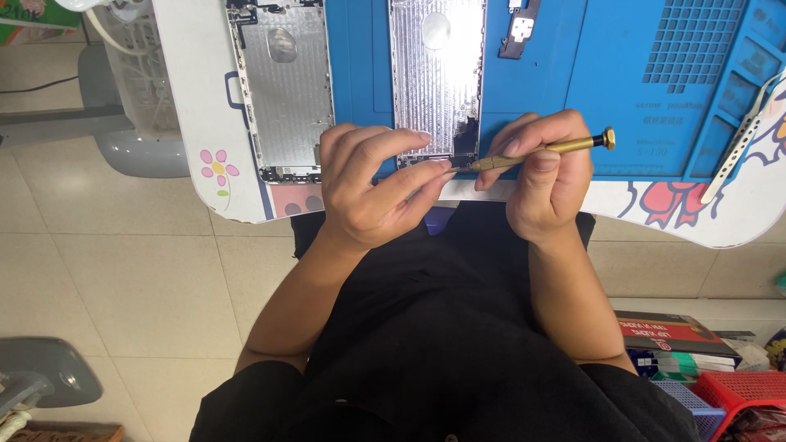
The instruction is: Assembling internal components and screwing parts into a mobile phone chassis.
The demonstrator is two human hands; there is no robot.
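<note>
Over a white table (205, 98) with a blue repair mat (622, 90), we pinch a gold screwdriver (540, 151) in our right hand (544, 176), while our left hand (372, 184) pinches its tip just beside a silver phone housing (436, 78).

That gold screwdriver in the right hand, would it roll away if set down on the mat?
Probably yes: the screwdriver has a slim, round shaft. Its wider cap might make it curve as it rolls. It looks stiff and light, pinched easily by the right hand. The blue mat may slow it.
</note>
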